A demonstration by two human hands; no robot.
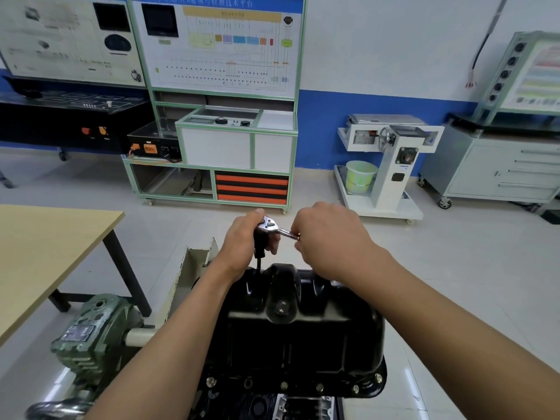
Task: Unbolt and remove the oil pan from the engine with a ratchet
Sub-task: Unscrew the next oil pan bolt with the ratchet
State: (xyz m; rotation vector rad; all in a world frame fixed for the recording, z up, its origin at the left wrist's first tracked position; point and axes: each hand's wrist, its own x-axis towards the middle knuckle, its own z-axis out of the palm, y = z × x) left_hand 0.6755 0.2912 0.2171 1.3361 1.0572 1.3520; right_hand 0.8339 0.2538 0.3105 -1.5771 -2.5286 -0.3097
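Above the far edge of the oil pan [291,334], the left hand [242,241] had its grip closed, fingers curled round the black extension [259,248] just beneath the head of the ratchet [268,224]. The right hand [330,237], just to the right of it, had its grip wrapped tight round the ratchet handle, so that only a short chrome stretch of handle showed between the two hands. The extension stood upright, its lower end meeting the pan's far flange; the bolt beneath it could not be made out.

The oil pan sat bottom-up on the engine [272,407], black and glossy, with a drain plug [282,307] in the raised hump near its middle. A row of bolt heads [284,384] lined the flange on the pan's near side.

Both forearms reached forward across the pan, the left over its left side and the right over its right, wrists lifted above the far rim.

Left of the pan stood a green gearbox [88,328], and farther left a wooden table [45,253]. Well beyond the pan, to the right, a pale green bucket [360,177] rested on a white stand [391,212]; whether anything lay in the bucket could not be told.
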